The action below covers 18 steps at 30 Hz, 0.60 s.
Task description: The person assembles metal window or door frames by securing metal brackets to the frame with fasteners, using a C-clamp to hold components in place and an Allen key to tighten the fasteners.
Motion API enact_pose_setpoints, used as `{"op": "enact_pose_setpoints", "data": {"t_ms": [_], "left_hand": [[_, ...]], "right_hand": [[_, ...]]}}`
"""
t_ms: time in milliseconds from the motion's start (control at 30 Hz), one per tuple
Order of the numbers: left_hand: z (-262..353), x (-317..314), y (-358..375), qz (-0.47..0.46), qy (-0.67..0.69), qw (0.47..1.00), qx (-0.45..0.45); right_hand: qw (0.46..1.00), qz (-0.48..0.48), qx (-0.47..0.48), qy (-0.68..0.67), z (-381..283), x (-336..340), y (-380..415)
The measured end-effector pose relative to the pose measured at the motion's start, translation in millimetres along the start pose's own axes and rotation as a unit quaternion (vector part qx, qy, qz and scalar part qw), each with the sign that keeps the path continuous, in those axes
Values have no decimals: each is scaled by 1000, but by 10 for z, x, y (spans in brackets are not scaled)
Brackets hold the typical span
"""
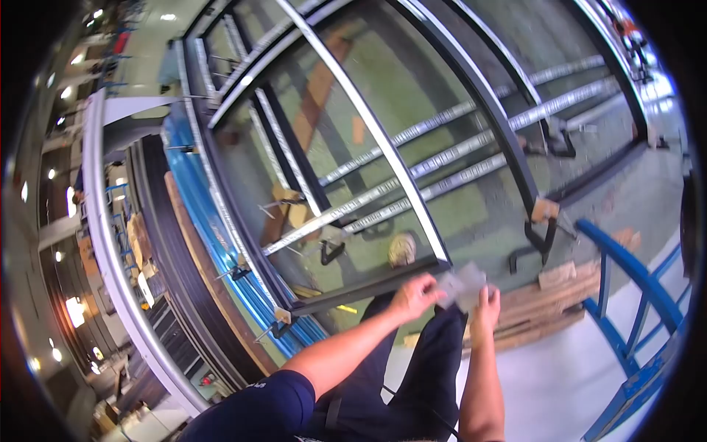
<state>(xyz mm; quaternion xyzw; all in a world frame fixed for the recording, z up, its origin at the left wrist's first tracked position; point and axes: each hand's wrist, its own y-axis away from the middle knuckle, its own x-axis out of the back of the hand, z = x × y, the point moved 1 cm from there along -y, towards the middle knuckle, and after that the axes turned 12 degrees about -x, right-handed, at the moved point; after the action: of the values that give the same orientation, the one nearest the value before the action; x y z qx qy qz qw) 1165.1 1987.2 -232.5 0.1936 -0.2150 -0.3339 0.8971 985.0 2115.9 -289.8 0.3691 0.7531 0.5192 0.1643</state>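
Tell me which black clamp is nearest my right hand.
The black clamp beside the wooden block, above and right of your right hand in view; the other clamps appear farther off.

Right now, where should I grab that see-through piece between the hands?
Probably pinch the see-through piece by opposite edges, from left and right: it looks thin, though blurred, with the left hand and right hand at its sides.

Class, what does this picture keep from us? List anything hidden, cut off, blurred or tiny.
Head view, throughout:
Pale piece between left hand and right hand: blurred; one or several, and each grip, unclear.
Rail print: too small to read.
Blue stand: cut off by the picture's dark edge.
Sleeve lettering: too small.
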Motion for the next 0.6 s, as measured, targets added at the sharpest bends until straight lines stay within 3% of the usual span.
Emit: {"op": "enact_pose_setpoints", "data": {"t_ms": [67,100,133,167,200,233,300,367,400,433,467,500,533,567,600], "left_hand": [[155,-65,154,1,-55,997,-49],[62,-165,203,55,-69,983,-164],[319,-81,269,88,-93,970,-205],[371,-95,330,101,-63,977,-176],[531,-57,415,112,-23,987,-111],[645,-25,494,143,-31,984,-106],[1002,118,678,248,-239,923,-169],[1169,197,803,281,-169,916,-231],[1345,285,879,189,-71,970,-138],[1551,347,988,205,-95,968,-112],[1734,411,1097,221,-101,965,-96],[1895,469,1204,233,-107,963,-78],[2076,544,1290,252,-104,958,-93],[2246,608,1390,278,-109,948,-112],[2384,639,1499,301,-114,938,-128]], "right_hand": [[990,-111,-60,-62,-262,-77,472],[981,-147,-90,-93,-304,-126,599],[981,-179,-36,-69,-303,-149,675],[977,-206,19,-49,-325,-158,733],[974,-224,28,-31,-431,-166,859],[967,-250,9,-48,-564,-173,997],[943,-307,-62,-110,-851,-218,1272],[931,-352,-44,-90,-1150,-266,1674],[931,-363,38,30,-1284,-253,1820],[899,-349,176,197,-1484,-265,2050],[835,-297,319,336,-1684,-276,2282],[693,-201,490,489,-1872,-280,2562],[812,-331,332,347,-1869,-352,2474],[886,-407,160,157,-1868,-422,2393],[897,-419,72,120,-1947,-438,2465]]}}
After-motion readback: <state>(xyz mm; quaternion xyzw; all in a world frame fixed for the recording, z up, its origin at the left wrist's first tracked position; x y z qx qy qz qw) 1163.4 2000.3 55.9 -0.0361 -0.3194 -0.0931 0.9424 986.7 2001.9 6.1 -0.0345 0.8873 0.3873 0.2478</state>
